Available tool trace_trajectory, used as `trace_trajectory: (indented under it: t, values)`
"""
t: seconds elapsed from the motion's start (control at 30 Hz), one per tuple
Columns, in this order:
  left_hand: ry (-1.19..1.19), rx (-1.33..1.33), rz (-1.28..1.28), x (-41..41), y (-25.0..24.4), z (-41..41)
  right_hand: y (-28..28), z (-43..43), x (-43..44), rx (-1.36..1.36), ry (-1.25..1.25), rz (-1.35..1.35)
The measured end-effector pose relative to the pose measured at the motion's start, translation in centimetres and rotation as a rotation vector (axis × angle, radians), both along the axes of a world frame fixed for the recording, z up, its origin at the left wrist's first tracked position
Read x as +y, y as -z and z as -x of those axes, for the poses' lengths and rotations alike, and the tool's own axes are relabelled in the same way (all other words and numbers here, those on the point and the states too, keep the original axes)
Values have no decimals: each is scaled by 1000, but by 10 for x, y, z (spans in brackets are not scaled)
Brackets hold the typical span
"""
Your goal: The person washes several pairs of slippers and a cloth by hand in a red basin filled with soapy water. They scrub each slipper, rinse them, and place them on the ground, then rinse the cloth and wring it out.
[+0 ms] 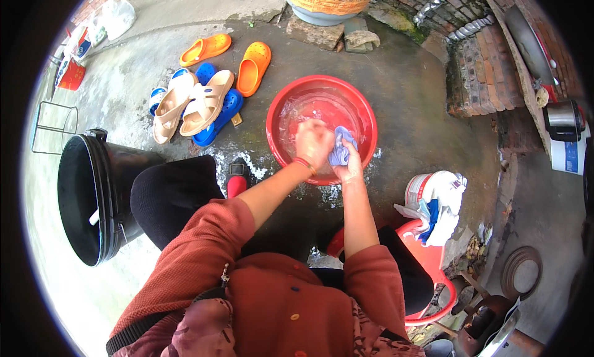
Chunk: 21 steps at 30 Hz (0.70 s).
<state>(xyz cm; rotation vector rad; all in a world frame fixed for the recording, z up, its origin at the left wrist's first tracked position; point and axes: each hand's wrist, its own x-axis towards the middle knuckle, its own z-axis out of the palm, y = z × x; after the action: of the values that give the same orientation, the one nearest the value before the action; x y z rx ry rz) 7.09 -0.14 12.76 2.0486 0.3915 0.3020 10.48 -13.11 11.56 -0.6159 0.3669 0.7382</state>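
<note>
A red plastic basin (277, 138) with water in it stands on the wet concrete floor before me. In my right hand (351, 164) is a bunched lavender cloth (341, 145), held over the near right part of the basin. My left hand (313, 141), with red and yellowish bands at its wrist, is just left of the cloth, over the water. Its fingers look curled but are blurred, so whether they grip anything is unclear.
Orange clogs (249, 73), beige sandals (209, 104) and blue clogs (227, 113) lie left of the basin. A black bucket (106, 199) lies tipped at my left. To my right, a white bucket (420, 187) bears cloths (436, 220) beside a red plastic tub (448, 292).
</note>
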Motion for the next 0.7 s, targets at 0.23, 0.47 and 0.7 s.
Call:
trace_trajectory:
  t: [0.23,0.47,0.7]
  values:
    - [264,66,1819,13,-19,-21,-78,9,40,148,43,-702]
    - [375,-47,1289,29,-39,-72,-86,0,35,312,-326,-606]
    - [134,107,119,10,10,-74,-66,-10,38,-981,-883,1397]
